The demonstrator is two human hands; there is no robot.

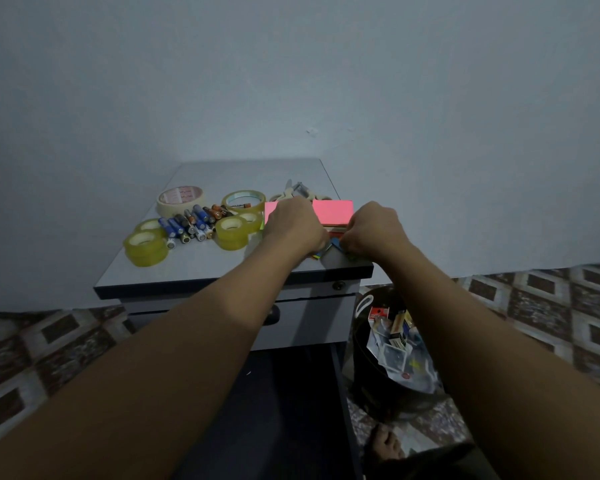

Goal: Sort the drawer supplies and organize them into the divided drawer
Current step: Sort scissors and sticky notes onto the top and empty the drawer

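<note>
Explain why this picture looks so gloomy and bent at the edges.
Head view: dim bluish light, soft shadows; the pink sticky notes glow brightest; the wide lens bows the cabinet top and stretches the forearms near the bottom; what the left hand and right hand hold is too murky to tell.

Dim room: plain grey wall point(291, 64), patterned tile floor point(551, 306), grey cabinet point(205, 263), black bin point(378, 398)

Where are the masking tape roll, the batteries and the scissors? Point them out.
masking tape roll point(181, 201): head view, on its printed top face.
batteries point(194, 224): head view, middle of the pile.
scissors point(299, 191): head view, near the blade pivot.
</note>
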